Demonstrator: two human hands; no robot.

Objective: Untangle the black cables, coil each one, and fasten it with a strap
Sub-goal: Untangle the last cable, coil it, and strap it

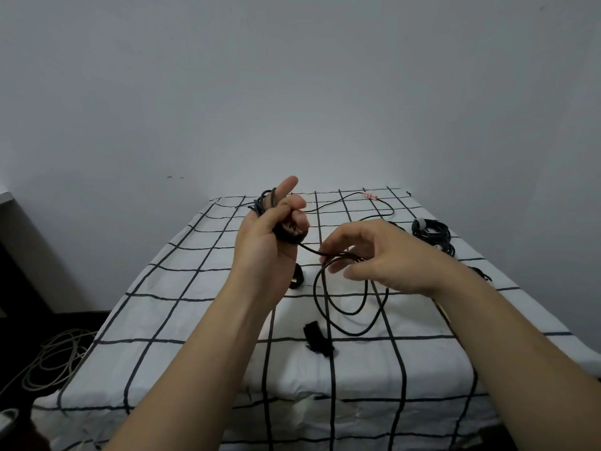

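Table w/ white grid-pattern cloth (195,320), seen from the near edge. Plain grey wall behind.

- L hand (270,236): raised over table centre, palm toward cam. Black cable (311,250) is wound in several turns round its fingers, which are curled over the turns. Index finger sticks up.
- R hand (374,255): just right of L hand and lower, fingers bent round a few cable strands at the tips, loose hold. One strand spans between the two hands.
- Rest of the cable drops from R hand into loose loops on the cloth. Another run goes to the far edge, past a red-white tag (369,195).
- Far right: coiled bundle (429,231), black, w/ a pale strap round it. More black cable beside it, partly hidden by R forearm.
- Black strap (317,340) lies flat, near-centre, apart from the loops. A 2nd black strap (296,276), curled, sits under L wrist.
- Floor, near left: pale cable (55,359) in loose rings.
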